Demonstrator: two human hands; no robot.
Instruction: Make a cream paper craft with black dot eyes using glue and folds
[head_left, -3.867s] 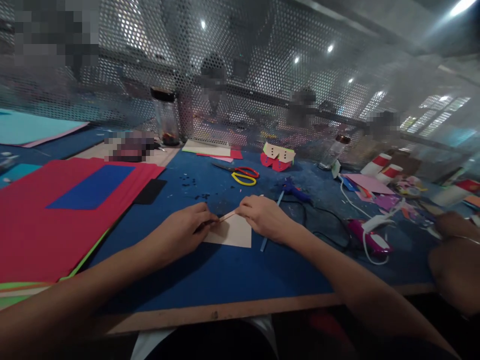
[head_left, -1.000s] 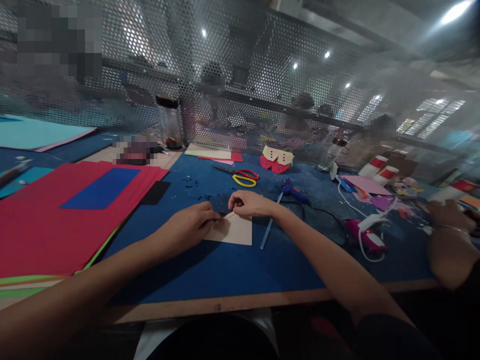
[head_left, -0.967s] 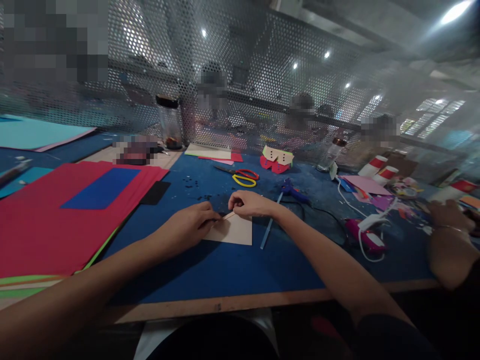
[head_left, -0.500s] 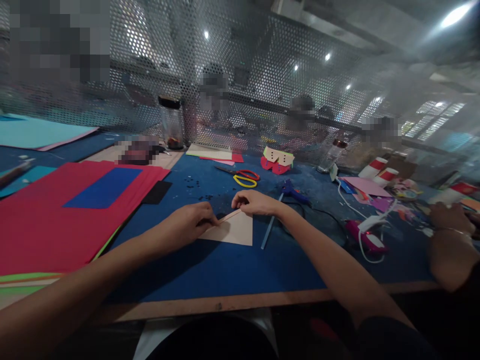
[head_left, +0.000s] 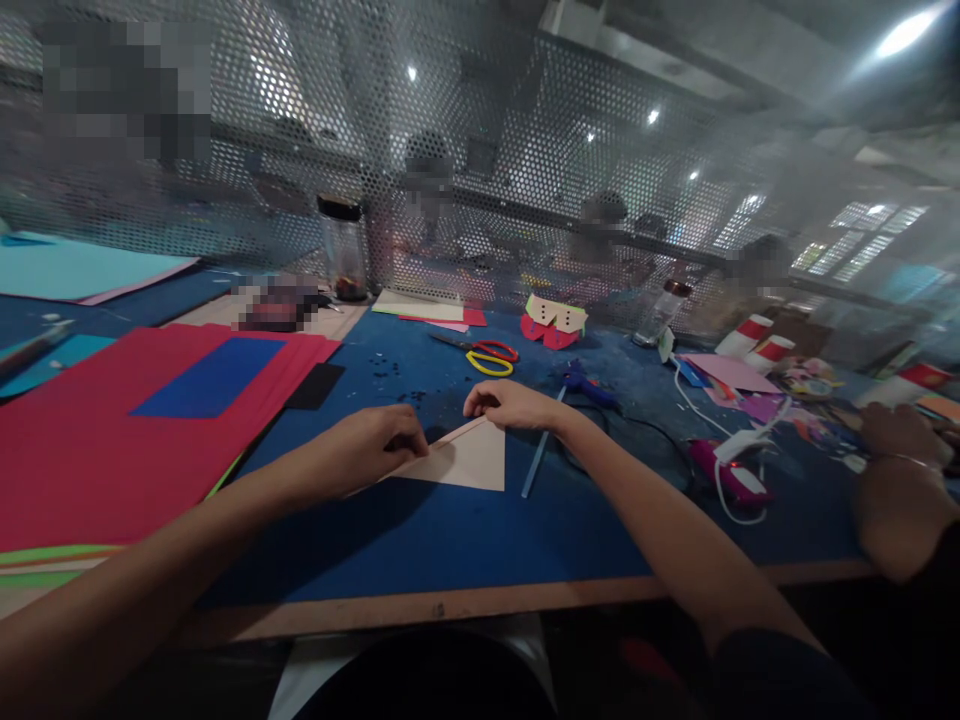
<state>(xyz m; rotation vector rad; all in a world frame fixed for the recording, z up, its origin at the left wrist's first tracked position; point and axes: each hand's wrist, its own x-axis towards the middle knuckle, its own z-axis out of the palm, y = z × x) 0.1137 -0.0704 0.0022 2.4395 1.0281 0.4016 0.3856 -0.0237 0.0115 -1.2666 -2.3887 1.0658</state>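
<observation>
The straight-edged cream paper sheet (head_left: 471, 462) looks part-folded to me, left hand (head_left: 373, 440) fingers pinching its slanted edge at nine o'clock, right hand (head_left: 516, 403) fingers curled at one, grip unclear.

The left hand (head_left: 375, 440) and right hand (head_left: 519, 404) curl, knuckles uppermost.

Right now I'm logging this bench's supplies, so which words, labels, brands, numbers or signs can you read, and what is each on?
No text can be read anywhere.
Cream paper: no lettering on the visible face.
Blue glue gun: any marking is too small to read.
Magenta power strip: too blurred to read.
Dark-lidded jar: no legible label.
</observation>
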